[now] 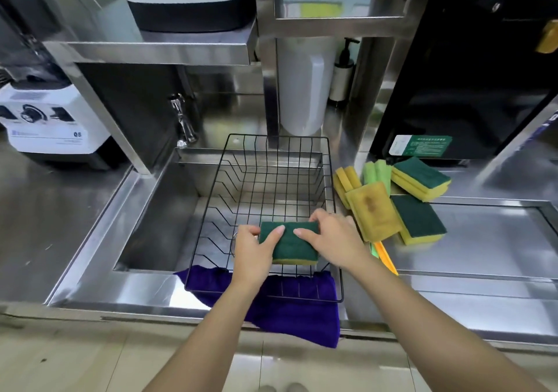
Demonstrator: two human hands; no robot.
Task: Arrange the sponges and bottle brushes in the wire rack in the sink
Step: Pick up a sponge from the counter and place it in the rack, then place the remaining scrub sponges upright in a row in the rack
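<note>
The left hand (pixel 253 248) and right hand (pixel 332 236) both pinch one rectangular green-topped sponge (pixel 291 242) above the wire rack (pixel 229 180). Its scouring face looks rough over a yellow foam base. More sponges (pixel 419 180) lie piled right of the rack.

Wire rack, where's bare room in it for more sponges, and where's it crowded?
The wire rack is bare behind the sponge held by the left hand and right hand, back to its far wall. Crowded: the sponge pile on the counter, right of the rack.

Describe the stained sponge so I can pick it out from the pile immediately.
Start at the wire rack in the sink, then look right to the sponge pile on the steel counter. The stained sponge lies nearest the rack, yellow side up. It alone has a brown blotch; its neighbours show green tops.
</note>
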